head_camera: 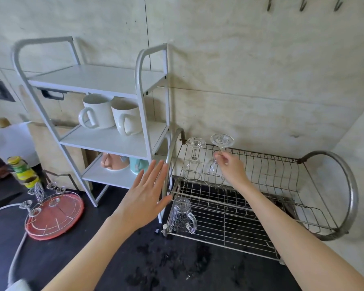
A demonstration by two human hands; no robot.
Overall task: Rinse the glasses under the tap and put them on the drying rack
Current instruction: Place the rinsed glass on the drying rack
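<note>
Right hand (231, 166) is seen pinching the stem of one upturned clear wine glass (215, 162) on the metal wire drying rack (261, 164), beside a second stemmed glass (193, 158). One patterned glass mug (182, 214) is stood below. Left hand (145, 198) is held open, empty.

Right hand (231, 164) on inverted glass (215, 164)

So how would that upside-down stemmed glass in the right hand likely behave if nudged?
The stemmed glass, pinched at its stem by the right hand, looks top-heavy, so probably tippy on the rack wires. Thin clear glass suggests fragile. Water drops on the counter hint it is slippery.
</note>
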